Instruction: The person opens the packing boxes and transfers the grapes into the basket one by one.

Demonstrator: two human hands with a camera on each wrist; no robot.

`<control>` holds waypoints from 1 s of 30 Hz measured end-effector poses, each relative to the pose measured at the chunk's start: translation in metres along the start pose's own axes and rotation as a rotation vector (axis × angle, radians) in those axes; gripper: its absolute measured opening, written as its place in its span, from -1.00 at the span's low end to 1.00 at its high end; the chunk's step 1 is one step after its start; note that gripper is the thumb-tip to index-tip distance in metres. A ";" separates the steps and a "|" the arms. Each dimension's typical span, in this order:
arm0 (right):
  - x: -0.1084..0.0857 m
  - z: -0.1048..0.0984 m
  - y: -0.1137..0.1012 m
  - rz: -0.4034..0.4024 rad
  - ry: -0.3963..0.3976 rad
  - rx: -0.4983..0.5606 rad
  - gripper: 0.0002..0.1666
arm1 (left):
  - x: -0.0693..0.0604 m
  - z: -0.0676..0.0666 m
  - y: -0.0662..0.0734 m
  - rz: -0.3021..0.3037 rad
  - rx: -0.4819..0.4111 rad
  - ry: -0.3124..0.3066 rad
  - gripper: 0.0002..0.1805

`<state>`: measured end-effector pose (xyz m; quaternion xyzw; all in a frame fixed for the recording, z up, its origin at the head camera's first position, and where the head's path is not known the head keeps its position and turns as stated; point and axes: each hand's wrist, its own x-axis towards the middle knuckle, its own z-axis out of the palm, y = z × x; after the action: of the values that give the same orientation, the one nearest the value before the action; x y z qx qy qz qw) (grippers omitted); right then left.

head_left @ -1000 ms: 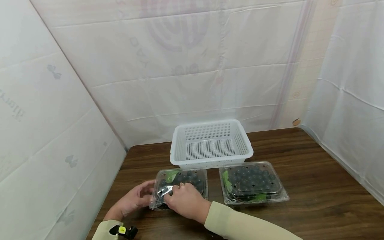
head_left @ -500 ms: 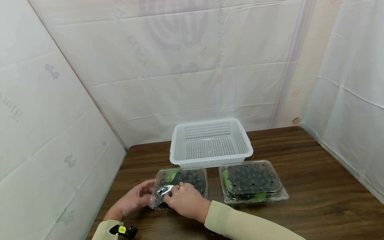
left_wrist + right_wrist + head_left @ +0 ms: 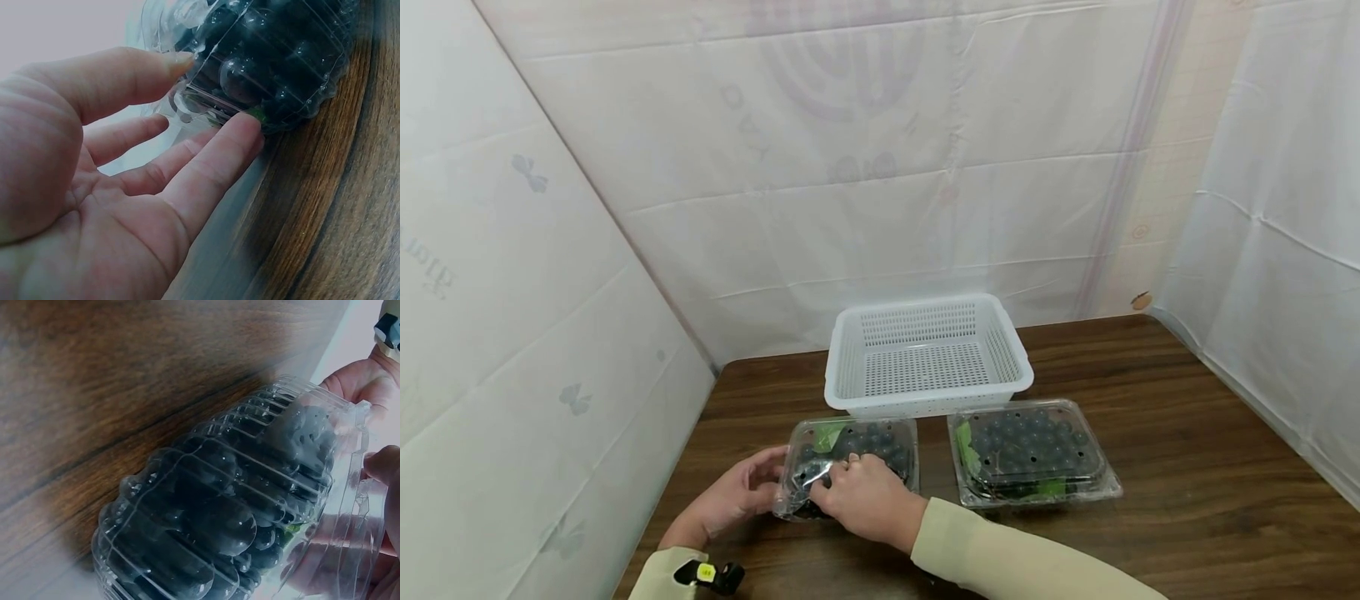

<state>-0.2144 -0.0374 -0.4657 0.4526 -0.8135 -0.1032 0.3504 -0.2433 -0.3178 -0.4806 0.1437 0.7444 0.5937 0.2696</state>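
In the head view, a clear plastic clamshell (image 3: pixel 880 440) of dark grapes, with a green patch inside, sits on the table between both hands. My left hand (image 3: pixel 730 496) holds its left side. Up close, the left thumb lies at the rim of the clamshell (image 3: pixel 281 62), while the other fingers extend along the side and below. Reaching over the front, my right hand (image 3: pixel 868 500) pinches the clear plastic edge, which stands away from the grapes in the right wrist view. Some of the right fingers are hidden behind the plastic.
A second clamshell (image 3: pixel 1033 446) of dark grapes stands to the right on the brown wooden table (image 3: pixel 1187 467). Behind both is a white perforated basket (image 3: pixel 925 408). Pale sheets (image 3: pixel 880 208) hang around the back and sides.
The glare on the clamshell's front left has shifted slightly around the right fingertips. Both hands stay at nearly the same place, and the view has tilted a little.
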 end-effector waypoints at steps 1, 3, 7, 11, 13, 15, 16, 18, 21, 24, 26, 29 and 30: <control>0.000 0.000 0.000 0.000 0.001 -0.002 -0.92 | 0.000 0.000 0.000 0.002 -0.003 -0.001 -0.15; 0.000 0.000 0.001 0.002 0.003 -0.005 -0.92 | 0.001 0.001 0.000 0.008 -0.002 -0.003 -0.15; 0.000 -0.003 0.002 0.012 0.007 0.002 -0.88 | 0.002 0.001 0.000 0.012 -0.002 -0.001 -0.15; 0.002 -0.008 0.001 0.031 -0.018 0.037 -0.75 | 0.002 0.000 0.000 0.009 -0.004 0.006 -0.14; 0.005 -0.011 -0.001 0.036 -0.044 0.052 -0.70 | 0.001 0.000 0.000 0.007 -0.002 0.009 -0.14; 0.010 -0.013 -0.003 0.035 -0.070 0.054 -0.66 | 0.000 0.000 -0.001 0.009 0.003 0.011 -0.14; 0.013 -0.014 -0.004 0.032 -0.078 0.054 -0.66 | 0.000 -0.001 -0.001 0.008 0.005 0.013 -0.14; 0.019 -0.015 -0.008 0.026 -0.084 0.057 -0.69 | -0.001 -0.001 -0.001 0.005 0.005 0.012 -0.14; 0.029 -0.016 -0.013 0.003 -0.087 0.069 -0.77 | -0.001 -0.002 -0.002 0.004 0.009 0.008 -0.14; 0.035 -0.017 -0.017 -0.019 -0.108 0.090 -0.80 | 0.000 -0.002 -0.002 0.001 0.007 0.008 -0.13; 0.038 -0.016 -0.018 -0.029 -0.123 0.102 -0.79 | 0.000 -0.002 -0.002 0.000 0.008 0.007 -0.13; 0.040 -0.015 -0.020 -0.039 -0.128 0.102 -0.80 | 0.000 -0.004 -0.002 0.007 0.011 -0.006 -0.14; 0.040 -0.014 -0.020 -0.042 -0.125 0.101 -0.81 | 0.000 -0.004 -0.002 0.010 0.011 -0.013 -0.15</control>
<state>-0.2057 -0.0793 -0.4460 0.4793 -0.8284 -0.0973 0.2732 -0.2456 -0.3216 -0.4822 0.1528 0.7451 0.5901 0.2708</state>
